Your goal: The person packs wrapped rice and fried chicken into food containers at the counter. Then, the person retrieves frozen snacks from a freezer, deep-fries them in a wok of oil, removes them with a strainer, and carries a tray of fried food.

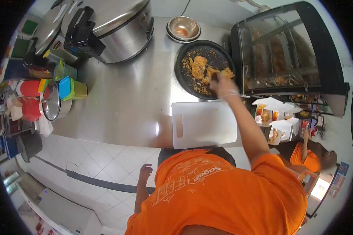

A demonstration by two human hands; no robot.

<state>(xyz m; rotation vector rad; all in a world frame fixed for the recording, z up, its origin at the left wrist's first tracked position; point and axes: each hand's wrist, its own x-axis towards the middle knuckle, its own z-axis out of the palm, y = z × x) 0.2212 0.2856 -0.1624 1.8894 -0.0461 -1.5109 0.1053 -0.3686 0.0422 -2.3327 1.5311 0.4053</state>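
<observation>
My right hand (224,88) reaches into a round black pan (183,83), right at a piece of fried chicken (226,73). Its fingers are smeared by motion, so whether they grip that piece cannot be made out. Something clear, like a thin plastic glove, shows near the wrist. Another piece of fried chicken (199,64) lies in the pan among loose brown crumbs. Away from the counter, my left hand (146,172) hangs at my side over the floor, fingers loosely apart and holding nothing. Directly below the pan lies a white cutting board (208,123) with a handle slot.
Stacked metal bowls (183,29) stand behind the pan. A glass-fronted display case (280,51) borders it on the right, with open white food boxes (276,113) below. Large steel cookers (121,35) and a blue-lidded container (74,89) occupy the left. A co-worker (305,154) is at far right.
</observation>
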